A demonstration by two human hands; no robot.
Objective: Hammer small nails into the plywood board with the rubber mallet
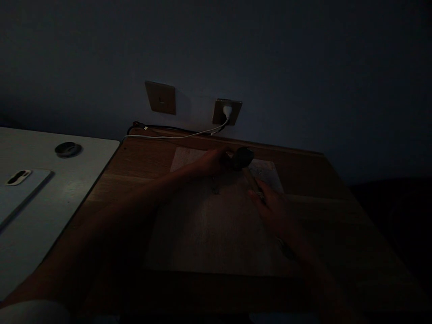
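The right hand point(268, 199) is closed around the hammer-like tool point(249, 174), apparently for control; the left hand point(214, 162), grip too dark to tell, is near its head point(244, 157).

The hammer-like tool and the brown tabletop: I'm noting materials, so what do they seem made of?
The tool's handle looks like dull wood, from its tan colour; its head looks dark and matte, perhaps metal or rubber, too dim to tell. The tabletop seems wood or laminate, dull, from its brown grain.
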